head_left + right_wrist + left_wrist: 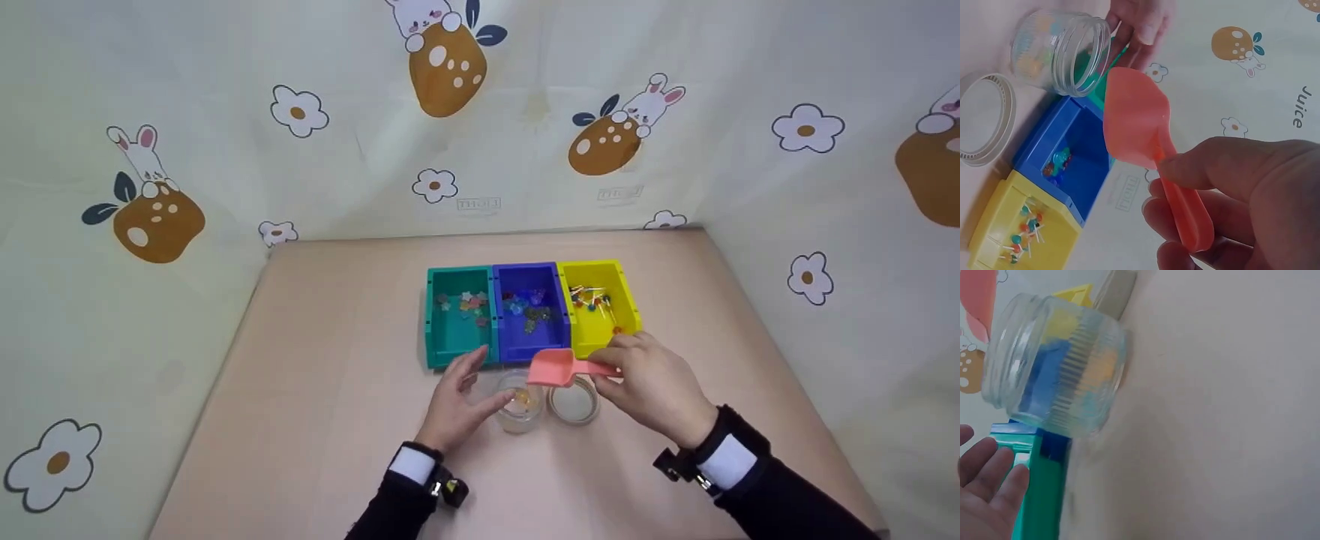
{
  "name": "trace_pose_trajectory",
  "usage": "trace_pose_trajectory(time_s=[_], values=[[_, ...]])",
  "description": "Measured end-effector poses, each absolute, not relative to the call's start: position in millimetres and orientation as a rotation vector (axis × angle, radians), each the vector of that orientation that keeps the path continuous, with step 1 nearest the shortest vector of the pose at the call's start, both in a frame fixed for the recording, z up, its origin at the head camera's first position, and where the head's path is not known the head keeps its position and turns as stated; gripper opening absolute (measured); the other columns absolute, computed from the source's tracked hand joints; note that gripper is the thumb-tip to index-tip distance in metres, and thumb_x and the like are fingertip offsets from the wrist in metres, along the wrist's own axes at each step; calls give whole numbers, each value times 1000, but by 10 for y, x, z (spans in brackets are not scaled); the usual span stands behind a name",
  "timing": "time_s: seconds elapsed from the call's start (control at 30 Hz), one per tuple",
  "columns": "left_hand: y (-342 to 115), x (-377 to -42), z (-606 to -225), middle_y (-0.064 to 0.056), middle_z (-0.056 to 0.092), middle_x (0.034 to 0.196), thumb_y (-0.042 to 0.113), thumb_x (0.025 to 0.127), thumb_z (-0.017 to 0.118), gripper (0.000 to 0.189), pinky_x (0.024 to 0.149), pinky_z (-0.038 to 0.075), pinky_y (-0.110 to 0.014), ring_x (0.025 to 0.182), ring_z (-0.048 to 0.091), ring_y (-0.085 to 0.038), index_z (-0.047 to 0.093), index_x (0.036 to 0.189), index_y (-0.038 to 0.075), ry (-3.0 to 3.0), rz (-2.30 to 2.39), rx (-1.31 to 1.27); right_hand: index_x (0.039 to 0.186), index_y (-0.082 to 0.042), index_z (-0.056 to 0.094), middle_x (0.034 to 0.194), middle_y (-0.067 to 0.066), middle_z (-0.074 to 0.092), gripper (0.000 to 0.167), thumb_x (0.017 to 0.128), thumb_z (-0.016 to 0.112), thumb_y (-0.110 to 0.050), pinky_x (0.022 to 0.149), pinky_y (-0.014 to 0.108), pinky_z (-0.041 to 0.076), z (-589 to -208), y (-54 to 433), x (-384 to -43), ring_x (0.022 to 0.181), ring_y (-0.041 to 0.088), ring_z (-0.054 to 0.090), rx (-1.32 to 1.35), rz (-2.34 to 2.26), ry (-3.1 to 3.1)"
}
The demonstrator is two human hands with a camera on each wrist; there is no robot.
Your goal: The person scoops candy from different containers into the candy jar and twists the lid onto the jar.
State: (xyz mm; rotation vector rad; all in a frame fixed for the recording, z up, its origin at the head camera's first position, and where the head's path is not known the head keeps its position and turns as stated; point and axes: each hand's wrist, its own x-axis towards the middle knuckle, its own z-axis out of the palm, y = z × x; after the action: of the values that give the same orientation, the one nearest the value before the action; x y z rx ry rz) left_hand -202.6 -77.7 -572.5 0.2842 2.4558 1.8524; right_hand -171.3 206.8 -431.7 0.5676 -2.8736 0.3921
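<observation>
My right hand [660, 384] grips the handle of a coral-pink scoop [553, 369]. The blade of the scoop is over the right side of a clear glass jar [517, 424]; its visible face shows no pieces in the right wrist view. Inside the jar are a few orange and light-blue pieces, seen through the ribbed glass [1067, 391]. Left of the jar is my left hand [454, 409], its fingers extended and thumb reaching toward the jar's mouth. A round whitish lid [979, 118] lies on the table beside the jar.
Behind the jar three joined bins stand in a row. The teal bin [450, 337] holds pale star-like pieces, the blue bin [517, 351] holds blue and dark translucent pieces, and the yellow bin [628, 300] has small round-headed sticks. A patterned curtain [525, 150] surrounds the table.
</observation>
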Motion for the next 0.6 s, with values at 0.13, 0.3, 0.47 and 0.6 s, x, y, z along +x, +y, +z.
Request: trace_pose_trajectory(time_s=[0.13,0.3,0.47,0.6], values=[[-845,-2094,-5650,-18,51,163,36,95,87,83,124,46,-56,152,52,-39,50,163,5,2544,1885,245,108,-7,86,89,3,70,20,91,86,-18,76,38,59,-4320,2076,-1769,84,20,58,518,424,-2865],[-930,-2176,-5570,-16,53,161,32,98,85,77,119,51,-56,149,54,-36,52,161,5,2612,1962,147,111,-4,85,92,6,73,23,93,85,-18,75,40,59,-4330,2083,-1862,83,22,60,460,480,-2856],[-1017,-2272,-5515,-16,56,155,29,100,82,72,113,55,-55,140,60,-34,53,161,6,2684,1987,17,113,-3,85,92,9,72,26,95,85,-20,75,42,57,-4354,2086,-1964,84,25,61,393,515,-2872],[-1078,-2371,-5491,-17,58,143,27,103,79,65,102,59,-46,122,63,-30,55,159,5,2736,1991,-118,115,-3,84,96,10,73,28,97,83,-24,79,45,60,-4361,2084,-2042,88,26,63,331,551,-2918]])
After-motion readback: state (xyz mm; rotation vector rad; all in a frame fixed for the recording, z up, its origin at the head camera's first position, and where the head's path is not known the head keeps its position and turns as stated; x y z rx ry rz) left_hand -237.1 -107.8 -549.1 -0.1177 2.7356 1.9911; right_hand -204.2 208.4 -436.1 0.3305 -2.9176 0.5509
